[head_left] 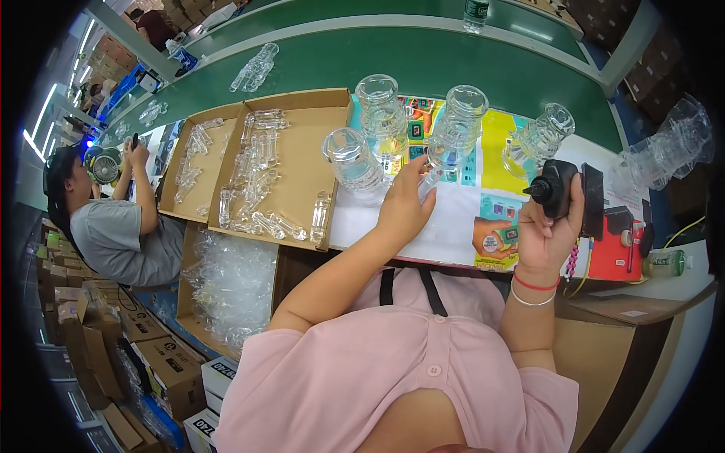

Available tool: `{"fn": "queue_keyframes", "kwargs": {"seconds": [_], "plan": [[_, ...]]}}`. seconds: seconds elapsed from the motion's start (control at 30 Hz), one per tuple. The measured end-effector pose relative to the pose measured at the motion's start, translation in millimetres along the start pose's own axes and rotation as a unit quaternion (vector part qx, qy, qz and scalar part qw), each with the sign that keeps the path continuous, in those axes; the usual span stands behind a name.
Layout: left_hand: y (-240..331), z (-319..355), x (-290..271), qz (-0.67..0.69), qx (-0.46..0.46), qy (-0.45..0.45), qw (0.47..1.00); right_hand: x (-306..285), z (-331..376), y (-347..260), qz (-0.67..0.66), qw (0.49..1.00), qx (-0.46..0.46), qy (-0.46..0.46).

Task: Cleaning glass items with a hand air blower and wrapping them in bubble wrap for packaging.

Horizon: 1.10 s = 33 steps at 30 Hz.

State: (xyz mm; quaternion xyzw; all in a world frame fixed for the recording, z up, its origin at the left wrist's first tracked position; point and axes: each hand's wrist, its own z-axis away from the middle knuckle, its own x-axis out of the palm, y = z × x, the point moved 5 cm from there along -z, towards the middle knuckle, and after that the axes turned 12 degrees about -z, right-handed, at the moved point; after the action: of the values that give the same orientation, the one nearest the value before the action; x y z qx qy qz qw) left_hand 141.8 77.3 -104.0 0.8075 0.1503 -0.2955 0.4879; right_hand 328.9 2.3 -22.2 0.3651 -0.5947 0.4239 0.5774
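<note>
My right hand [540, 234] is closed around a small black squeeze bottle [557, 190], its nozzle pointing left. My left hand [406, 202] pinches a small clear tube-like piece [430, 183] between thumb and fingers. This piece is at the foot of a tall clear vessel [455, 124], and whether the two touch I cannot tell. Left of it stand another clear vessel [381, 113] and a wider clear one [352, 162], close to my left fingers. A tilted clear vessel [540, 140] stands on the right, beyond the black bottle.
Cardboard trays [308, 151] with clear tube pieces lie at the left. Below them is a box of clear plastic wrap [230, 283]. Stacked clear vessels [668, 151] and a red pad [615, 253] are at the right. A co-worker [124, 226] sits at the far left.
</note>
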Motion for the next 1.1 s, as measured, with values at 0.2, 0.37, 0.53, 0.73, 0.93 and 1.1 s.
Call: {"fn": "queue_keyframes", "kwargs": {"seconds": [0.2,0.37,0.53,0.73,0.93,1.1], "plan": [[-0.6,11.2,-0.8,-0.171,0.094,0.013,0.981,8.1,0.9,0.9,0.013,1.0,-0.012,-0.021],[2.2,24.1,-15.2,-0.215,0.1,-0.002,0.972,3.2,-1.3,2.7,0.013,1.0,-0.006,-0.023],[33.4,52.6,-48.0,-0.122,0.207,-0.012,0.971,-6.9,-2.1,-17.0,0.016,0.999,-0.022,-0.032],[-0.6,47.9,-144.2,-0.262,0.053,0.101,0.958,3.1,-4.7,-11.3,-0.024,0.994,0.032,-0.097],[-81.5,32.7,-185.3,-0.304,-0.191,-0.098,0.928,0.3,-6.0,-11.6,0.001,0.997,-0.004,-0.071],[-70.7,31.7,-172.7,-0.398,-0.137,-0.198,0.885,2.2,-9.1,-13.2,0.001,0.994,0.01,-0.111]]}}
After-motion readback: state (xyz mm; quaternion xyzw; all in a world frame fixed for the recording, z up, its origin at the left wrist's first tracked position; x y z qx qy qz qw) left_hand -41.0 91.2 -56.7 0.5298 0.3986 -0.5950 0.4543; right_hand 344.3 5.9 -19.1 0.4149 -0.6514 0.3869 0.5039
